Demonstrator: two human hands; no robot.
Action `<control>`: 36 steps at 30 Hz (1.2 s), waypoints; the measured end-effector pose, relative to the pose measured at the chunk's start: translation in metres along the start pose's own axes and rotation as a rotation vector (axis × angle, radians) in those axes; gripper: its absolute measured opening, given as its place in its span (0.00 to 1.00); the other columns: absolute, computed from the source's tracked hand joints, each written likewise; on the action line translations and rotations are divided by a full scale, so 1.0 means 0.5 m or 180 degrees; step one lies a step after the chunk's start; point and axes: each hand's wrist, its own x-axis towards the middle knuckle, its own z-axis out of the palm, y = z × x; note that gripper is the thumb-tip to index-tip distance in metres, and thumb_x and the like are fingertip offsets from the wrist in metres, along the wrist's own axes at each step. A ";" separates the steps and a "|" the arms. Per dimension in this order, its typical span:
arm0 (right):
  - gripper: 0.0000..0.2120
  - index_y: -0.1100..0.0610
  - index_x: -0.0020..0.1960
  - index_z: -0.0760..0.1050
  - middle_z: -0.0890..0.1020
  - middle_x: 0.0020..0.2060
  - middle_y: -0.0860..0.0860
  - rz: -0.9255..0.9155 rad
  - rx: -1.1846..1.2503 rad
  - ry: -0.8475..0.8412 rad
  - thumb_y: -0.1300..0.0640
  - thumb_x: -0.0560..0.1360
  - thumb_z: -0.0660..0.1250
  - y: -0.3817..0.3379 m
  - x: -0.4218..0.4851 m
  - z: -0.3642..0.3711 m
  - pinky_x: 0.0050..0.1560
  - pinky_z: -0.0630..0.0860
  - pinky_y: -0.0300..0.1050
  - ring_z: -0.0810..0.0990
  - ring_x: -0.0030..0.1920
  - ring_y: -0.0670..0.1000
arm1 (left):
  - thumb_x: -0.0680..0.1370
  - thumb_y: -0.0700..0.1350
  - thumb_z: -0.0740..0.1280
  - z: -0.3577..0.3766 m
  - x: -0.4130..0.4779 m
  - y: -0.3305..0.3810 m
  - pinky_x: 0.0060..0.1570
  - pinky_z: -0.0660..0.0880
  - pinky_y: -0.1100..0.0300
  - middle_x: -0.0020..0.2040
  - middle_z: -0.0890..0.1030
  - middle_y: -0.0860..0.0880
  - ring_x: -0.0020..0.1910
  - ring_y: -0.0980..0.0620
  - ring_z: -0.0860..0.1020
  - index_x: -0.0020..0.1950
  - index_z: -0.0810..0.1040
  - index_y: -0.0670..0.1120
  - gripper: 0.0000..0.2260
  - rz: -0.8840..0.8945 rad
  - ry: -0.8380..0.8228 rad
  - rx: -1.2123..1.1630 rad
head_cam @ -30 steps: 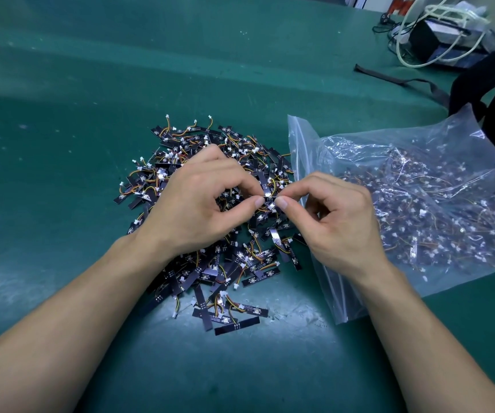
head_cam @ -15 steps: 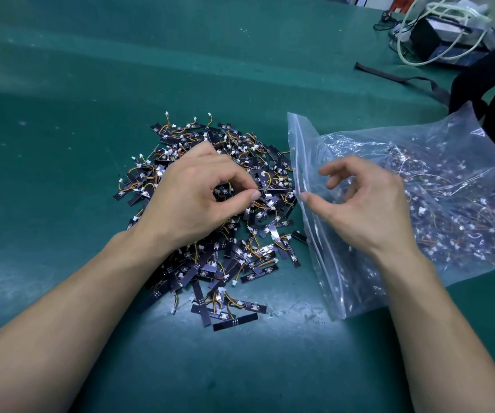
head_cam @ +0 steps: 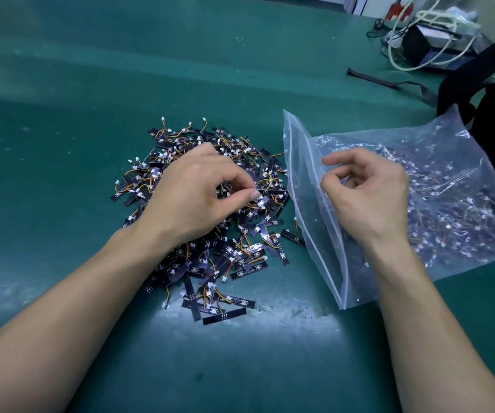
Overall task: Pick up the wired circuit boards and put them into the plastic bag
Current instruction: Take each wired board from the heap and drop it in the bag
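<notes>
Head | left grip (head_cam: 192, 201) curled over boards (head_cam: 240, 257), hold unclear | right grip (head_cam: 371, 198) loose, empty

The left forearm (head_cam: 76, 308) and right forearm (head_cam: 437, 338) are both stretching forward, bare, converging slightly. The left hand (head_cam: 198, 198) is facing palm down, 4 fingers curling under, thumb tip meeting the index tip on the side toward the right hand (head_cam: 368, 198). That hand is hovering just beside it, not touching it, fingers loosely curling, index lifting above the thumb, tips apart.
</notes>
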 end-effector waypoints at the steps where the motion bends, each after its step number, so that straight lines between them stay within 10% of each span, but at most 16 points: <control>1: 0.11 0.41 0.42 0.80 0.80 0.30 0.34 -0.0001 0.0028 0.0005 0.57 0.67 0.67 -0.001 0.000 -0.001 0.34 0.67 0.27 0.73 0.26 0.40 | 0.77 0.53 0.73 0.000 0.005 0.006 0.42 0.74 0.53 0.39 0.83 0.57 0.42 0.52 0.73 0.45 0.86 0.51 0.07 -0.0025 -0.0047 -0.0002; 17: 0.11 0.48 0.46 0.82 0.81 0.32 0.41 -0.0263 0.0140 0.0425 0.59 0.69 0.67 -0.021 -0.003 -0.008 0.37 0.73 0.38 0.74 0.28 0.45 | 0.79 0.57 0.65 0.148 0.115 0.133 0.45 0.57 0.53 0.44 0.82 0.51 0.46 0.49 0.62 0.45 0.83 0.52 0.12 -0.0249 -0.0718 0.0843; 36: 0.07 0.48 0.45 0.83 0.82 0.34 0.37 -0.0143 -0.0389 -0.0189 0.57 0.70 0.70 -0.005 -0.014 0.016 0.36 0.74 0.35 0.76 0.28 0.43 | 0.77 0.66 0.66 0.070 0.025 0.068 0.49 0.60 0.55 0.46 0.80 0.59 0.49 0.56 0.63 0.55 0.84 0.60 0.15 0.0108 -0.1236 0.0859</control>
